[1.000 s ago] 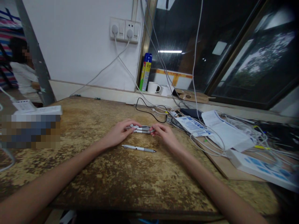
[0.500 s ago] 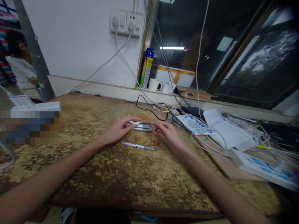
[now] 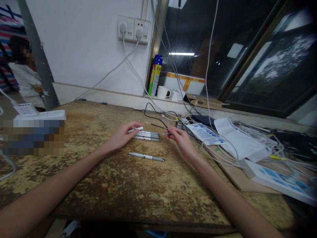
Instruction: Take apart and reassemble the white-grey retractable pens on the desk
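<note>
My left hand (image 3: 124,135) is closed around a white pen barrel (image 3: 136,130), its open end pointing right. My right hand (image 3: 176,135) pinches a thin dark pen refill (image 3: 158,126) that points left, its far part pale and clear. A small greyish piece (image 3: 166,133) also shows at the right fingertips, too small to make out fully. Between the hands, several white and grey pens (image 3: 148,136) lie side by side on the worn wooden table (image 3: 111,185), the left fingers partly over their ends. Closer to me rests a single white and grey pen (image 3: 147,156).
Papers (image 3: 239,137), tangled cables and a white box (image 3: 277,178) crowd the right side. A black cable (image 3: 148,114) loops behind the pens. At the left stands a white power strip (image 3: 47,115). A mug (image 3: 163,92) and spray can (image 3: 155,76) stand on the sill. A person (image 3: 24,72) sits far left.
The dark refill and white barrel, close together before, are now apart. My right hand has moved slightly right with the refill; the left has drawn a little left with the barrel.
</note>
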Demonstrator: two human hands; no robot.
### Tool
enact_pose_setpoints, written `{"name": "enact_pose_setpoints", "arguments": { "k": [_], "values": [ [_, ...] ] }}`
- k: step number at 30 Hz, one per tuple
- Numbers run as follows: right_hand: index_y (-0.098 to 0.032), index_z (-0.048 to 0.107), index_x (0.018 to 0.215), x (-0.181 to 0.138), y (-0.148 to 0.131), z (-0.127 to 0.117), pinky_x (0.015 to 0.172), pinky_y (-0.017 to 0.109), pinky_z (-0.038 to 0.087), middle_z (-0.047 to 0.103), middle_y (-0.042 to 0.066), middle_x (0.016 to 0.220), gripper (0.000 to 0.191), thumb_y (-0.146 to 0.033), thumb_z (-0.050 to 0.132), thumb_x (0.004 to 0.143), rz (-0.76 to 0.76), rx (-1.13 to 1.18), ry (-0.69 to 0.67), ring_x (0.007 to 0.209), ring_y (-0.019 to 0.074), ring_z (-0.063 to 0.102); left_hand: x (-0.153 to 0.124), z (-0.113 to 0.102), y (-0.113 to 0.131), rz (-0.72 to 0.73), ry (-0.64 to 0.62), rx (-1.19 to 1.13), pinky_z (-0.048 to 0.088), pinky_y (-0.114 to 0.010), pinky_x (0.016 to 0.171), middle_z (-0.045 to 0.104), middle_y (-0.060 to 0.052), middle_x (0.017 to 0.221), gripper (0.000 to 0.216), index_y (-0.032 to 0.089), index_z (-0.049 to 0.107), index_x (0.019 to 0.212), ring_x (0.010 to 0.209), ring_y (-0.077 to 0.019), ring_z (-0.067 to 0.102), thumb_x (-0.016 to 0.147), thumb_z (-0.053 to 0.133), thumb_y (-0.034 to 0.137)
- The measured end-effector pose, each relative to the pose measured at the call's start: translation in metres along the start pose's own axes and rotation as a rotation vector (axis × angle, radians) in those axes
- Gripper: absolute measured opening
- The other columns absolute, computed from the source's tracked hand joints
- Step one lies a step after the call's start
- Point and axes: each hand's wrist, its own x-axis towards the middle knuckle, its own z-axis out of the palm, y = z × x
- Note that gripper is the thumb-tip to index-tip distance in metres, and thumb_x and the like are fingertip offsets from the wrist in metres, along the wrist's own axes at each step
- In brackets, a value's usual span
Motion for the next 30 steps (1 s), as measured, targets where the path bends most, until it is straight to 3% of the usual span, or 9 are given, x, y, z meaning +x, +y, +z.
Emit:
{"name": "enact_pose_setpoints", "arguments": {
  "k": [5,12,17,23,30],
  "values": [
    [-0.019,0.077,0.093,0.001,-0.0002,-0.0022,0.081,0.036,0.05,0.075,0.006,0.085,0.037,-0.055,0.075,0.082,-0.092,-0.215,0.05,0.08,0.0231,0.067,0.0001,0.0,-0.004,0.0,-0.004,-0.001,0.046,-0.043,0.109,0.072,-0.007,0.128,0.03,0.023,0.071,0.121,0.117,-0.0254,0.065,0.103,0.055,0.041],
    [-0.018,0.078,0.096,0.0021,0.0015,-0.0044,0.076,0.033,0.05,0.077,0.008,0.099,0.034,-0.047,0.079,0.078,-0.129,-0.245,0.064,0.08,0.0207,0.066,-0.0007,-0.0015,-0.0009,-0.022,-0.018,0.02,0.048,-0.042,0.106,0.073,-0.008,0.126,0.034,0.02,0.072,0.121,0.112,-0.0261,0.066,0.102,0.057,0.044],
    [-0.018,0.079,0.095,0.0007,-0.0001,-0.0031,0.073,0.033,0.048,0.077,0.007,0.089,0.032,-0.047,0.077,0.081,-0.095,-0.263,0.052,0.076,0.0209,0.064,-0.0006,-0.0012,-0.0024,-0.008,-0.026,0.016,0.047,-0.042,0.106,0.073,-0.009,0.125,0.034,0.02,0.071,0.121,0.113,-0.0261,0.066,0.103,0.056,0.043],
    [-0.017,0.081,0.085,-0.0011,0.0053,-0.0004,0.075,0.031,0.05,0.077,0.008,0.088,0.038,-0.053,0.072,0.085,0.068,0.004,-0.07,0.078,0.0192,0.066,-0.0006,-0.0005,-0.0028,0.0,-0.036,0.023,0.047,-0.043,0.107,0.073,-0.008,0.127,0.034,0.021,0.071,0.122,0.115,-0.0264,0.066,0.102,0.055,0.043],
    [-0.016,0.078,0.076,-0.002,0.0084,-0.0012,0.066,0.026,0.047,0.072,0.005,0.073,0.038,-0.053,0.075,0.082,0.153,0.153,-0.06,0.066,0.0143,0.061,-0.0003,0.0,-0.0045,0.004,-0.047,0.012,0.047,-0.041,0.106,0.073,-0.008,0.125,0.031,0.023,0.072,0.121,0.113,-0.0251,0.066,0.103,0.055,0.041]
  ]
}}
